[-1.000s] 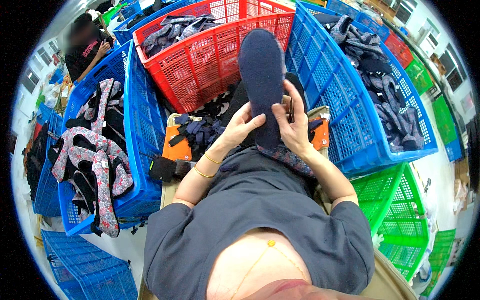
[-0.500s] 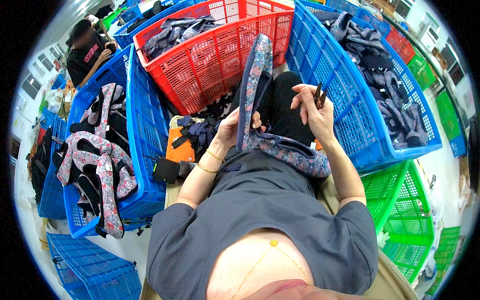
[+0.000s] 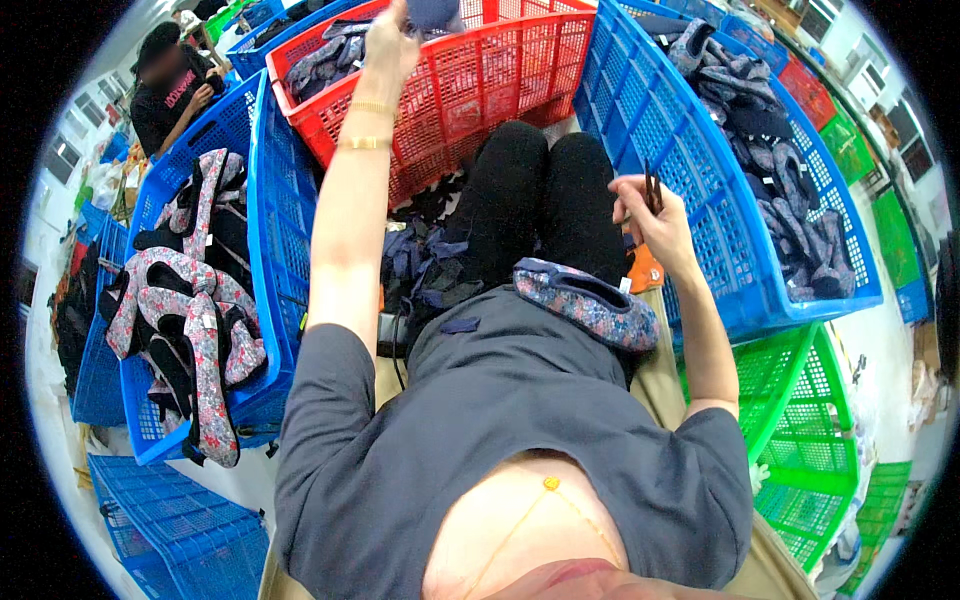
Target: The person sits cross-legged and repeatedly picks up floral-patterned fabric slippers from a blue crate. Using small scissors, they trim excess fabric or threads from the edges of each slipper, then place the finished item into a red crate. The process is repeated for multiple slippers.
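My left hand (image 3: 392, 45) is stretched far forward over the red crate (image 3: 470, 105), fingers closed at the edge of a floral slipper whose navy sole (image 3: 432, 13) shows, partly cut off by the picture's top. Near my right knee, my right hand (image 3: 660, 225) is closed around a pair of dark thread snips (image 3: 653, 188), blades pointing up. Across my lap lies another floral slipper (image 3: 585, 300), blue and pink, with a small white tag. It lies apart from both hands.
Blue crates of floral slippers stand at left (image 3: 262, 220) and right (image 3: 690, 200). A green crate (image 3: 800, 430) is at lower right. Dark fabric scraps (image 3: 425, 262) lie left of my legs; an orange object (image 3: 645, 268) is at the right. A person (image 3: 175, 95) stands far left.
My left hand has moved from my lap forward to the red crate with one slipper. The other slipper stays on my lap. My right hand keeps the snips, lowered slightly.
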`<state>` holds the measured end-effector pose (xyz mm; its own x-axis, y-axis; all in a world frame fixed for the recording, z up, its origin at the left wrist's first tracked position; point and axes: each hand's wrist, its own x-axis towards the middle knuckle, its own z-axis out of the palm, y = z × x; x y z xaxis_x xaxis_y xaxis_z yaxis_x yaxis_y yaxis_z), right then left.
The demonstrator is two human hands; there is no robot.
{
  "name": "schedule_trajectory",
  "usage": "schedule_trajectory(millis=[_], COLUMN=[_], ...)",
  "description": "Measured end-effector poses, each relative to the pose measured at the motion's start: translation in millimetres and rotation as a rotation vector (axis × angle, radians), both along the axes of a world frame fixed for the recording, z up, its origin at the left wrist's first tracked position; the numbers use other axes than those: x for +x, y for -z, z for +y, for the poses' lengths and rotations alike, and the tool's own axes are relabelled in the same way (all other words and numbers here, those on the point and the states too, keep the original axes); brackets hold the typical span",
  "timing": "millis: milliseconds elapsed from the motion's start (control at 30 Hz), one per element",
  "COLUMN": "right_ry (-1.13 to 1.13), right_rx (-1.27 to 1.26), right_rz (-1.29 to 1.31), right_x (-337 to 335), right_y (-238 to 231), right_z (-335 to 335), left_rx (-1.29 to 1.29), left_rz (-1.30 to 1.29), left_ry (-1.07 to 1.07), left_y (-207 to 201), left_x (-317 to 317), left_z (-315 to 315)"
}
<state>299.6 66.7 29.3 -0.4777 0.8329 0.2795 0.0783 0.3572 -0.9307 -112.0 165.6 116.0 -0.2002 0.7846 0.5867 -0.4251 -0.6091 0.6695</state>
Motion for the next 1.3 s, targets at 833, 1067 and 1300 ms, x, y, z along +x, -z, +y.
schedule_trajectory(millis=[833,1067,1300], right_ry=[-0.133,-0.290,-0.226], right_rx=[0.080,-0.052,-0.339], right_rz=[0.040,0.026,-0.182], right_x=[-38.5,-69.2,-21.4], right_y=[-8.9,16.9,-15.3], right_z=[17.9,25.1,-4.2], left_rx=[0.070,0.142,-0.040], left_rz=[0.501,1.131,0.953], left_ry=[-0.013,-0.264,-0.250], left_y=[74.5,52.7,98.2], left_x=[144.4,147.7,183.1], left_z=[-173.5,-192.3,-214.9])
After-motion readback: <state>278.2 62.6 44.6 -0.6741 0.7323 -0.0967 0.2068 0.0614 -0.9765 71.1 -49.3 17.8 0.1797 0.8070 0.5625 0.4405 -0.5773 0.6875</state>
